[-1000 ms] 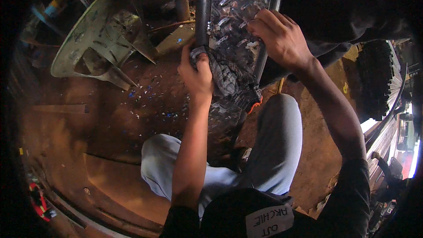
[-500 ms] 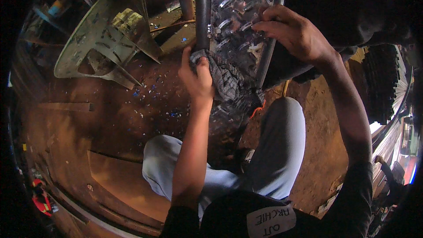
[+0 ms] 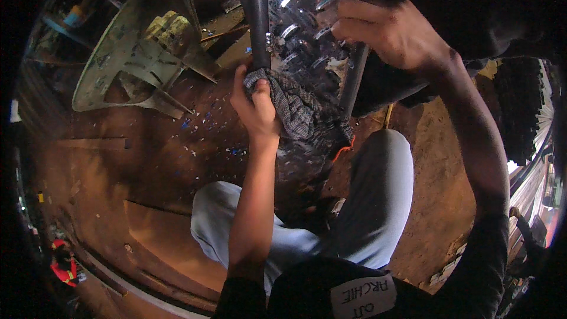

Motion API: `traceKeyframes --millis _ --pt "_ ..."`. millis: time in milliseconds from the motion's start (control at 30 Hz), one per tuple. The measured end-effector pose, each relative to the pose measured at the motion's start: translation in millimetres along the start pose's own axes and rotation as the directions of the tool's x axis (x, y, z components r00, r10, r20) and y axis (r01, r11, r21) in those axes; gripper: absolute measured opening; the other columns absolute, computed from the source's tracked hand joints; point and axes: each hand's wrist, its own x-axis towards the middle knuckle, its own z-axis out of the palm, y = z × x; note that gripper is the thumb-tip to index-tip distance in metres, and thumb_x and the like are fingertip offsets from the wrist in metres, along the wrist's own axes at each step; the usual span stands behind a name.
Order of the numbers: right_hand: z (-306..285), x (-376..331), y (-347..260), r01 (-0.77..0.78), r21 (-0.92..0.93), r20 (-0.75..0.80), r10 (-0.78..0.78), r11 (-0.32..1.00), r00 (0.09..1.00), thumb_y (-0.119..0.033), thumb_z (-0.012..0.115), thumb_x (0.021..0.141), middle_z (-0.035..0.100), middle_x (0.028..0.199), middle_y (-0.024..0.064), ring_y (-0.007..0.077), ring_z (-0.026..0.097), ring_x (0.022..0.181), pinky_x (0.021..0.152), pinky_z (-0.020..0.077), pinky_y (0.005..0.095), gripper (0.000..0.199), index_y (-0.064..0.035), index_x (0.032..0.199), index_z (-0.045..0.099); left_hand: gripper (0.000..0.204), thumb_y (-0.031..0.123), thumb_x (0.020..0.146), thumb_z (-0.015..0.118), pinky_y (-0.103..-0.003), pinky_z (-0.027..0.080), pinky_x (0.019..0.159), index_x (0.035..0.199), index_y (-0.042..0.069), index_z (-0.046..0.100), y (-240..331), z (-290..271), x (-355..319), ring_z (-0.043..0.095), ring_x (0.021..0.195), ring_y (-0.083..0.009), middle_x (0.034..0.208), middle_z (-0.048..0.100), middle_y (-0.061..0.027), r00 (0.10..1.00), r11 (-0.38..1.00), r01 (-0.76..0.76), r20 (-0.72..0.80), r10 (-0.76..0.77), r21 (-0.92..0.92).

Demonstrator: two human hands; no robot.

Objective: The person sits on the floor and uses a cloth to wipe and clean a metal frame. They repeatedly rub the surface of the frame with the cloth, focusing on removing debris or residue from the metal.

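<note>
A dark metal tread plate [image 3: 301, 20] runs away from me between two round tubes, the left tube [image 3: 258, 12] and the right tube [image 3: 358, 77]. My left hand [image 3: 257, 103] is closed on a crumpled grey checked cloth [image 3: 298, 106] at the near end of the left tube. The cloth drapes over the plate's near end. Over the plate's right side, next to the right tube, my right hand [image 3: 393, 32] is raised with its fingers bent together. Anything between those fingertips is too small or blurred to make out.
An overturned pale plastic chair [image 3: 97, 77] lies at the upper left. Blue and white scraps [image 3: 233, 152] litter the brown floor. A flat brown sheet [image 3: 171, 248] lies lower left, and a person in red [image 3: 62, 263] is at the far left. An orange strip [image 3: 342, 149] pokes out below the cloth.
My right hand has shifted slightly left and up over the plate. The left hand still grips the cloth and sits slightly farther left. The whole view has shifted a little.
</note>
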Motion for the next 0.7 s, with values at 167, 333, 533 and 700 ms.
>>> traceKeyframes --millis 167,333,533,700 --pt "-2 -6 11 0.063 0.207 -0.032 -0.058 0.976 0.998 -0.009 0.055 0.082 0.056 0.122 0.008 0.0292 0.062 0.097 0.073 0.0544 0.037 0.03 -0.0119 0.112 0.06 0.049 0.011 0.077 0.049 -0.026 0.043 0.071 0.119 -0.016 0.046 -1 2 2 0.051 0.077 -0.0128 0.088 0.057 -0.0074 1.0 0.993 -0.003 -0.006 0.002 -0.116" --pt "5 -3 8 0.069 0.308 -0.197 -0.007 0.949 0.98 -0.014 0.059 0.086 0.059 0.113 0.0077 0.0284 0.062 0.094 0.074 0.0537 0.0373 0.023 -0.0108 0.109 0.061 0.051 0.013 0.077 0.051 -0.028 0.044 0.074 0.119 -0.015 0.045 -1 -1 1 0.052 0.078 -0.0143 0.09 0.058 -0.0086 1.0 0.999 0.004 0.014 -0.004 -0.052" --pt "3 -5 5 0.053 0.234 -0.177 -0.011 0.971 0.984 -0.012 0.061 0.081 0.059 0.106 0.004 0.026 0.062 0.093 0.074 0.054 0.0354 0.019 -0.0115 0.1 0.064 0.052 0.014 0.077 0.052 -0.029 0.045 0.075 0.119 -0.016 0.045 -4 0 2 0.055 0.081 -0.0163 0.091 0.059 -0.0099 0.998 0.998 -0.058 -0.008 0.057 -0.026" --pt "13 -2 -3 0.037 0.091 -0.262 -0.012 0.995 0.965 -0.011 0.061 0.076 0.059 0.106 0.0026 0.0239 0.062 0.093 0.073 0.0538 0.0344 0.019 -0.0121 0.095 0.063 0.048 0.014 0.076 0.052 -0.029 0.044 0.077 0.115 -0.014 0.049 -3 -3 0 0.054 0.081 -0.0161 0.091 0.059 -0.0096 1.0 0.999 -0.025 0.015 0.026 -0.043"
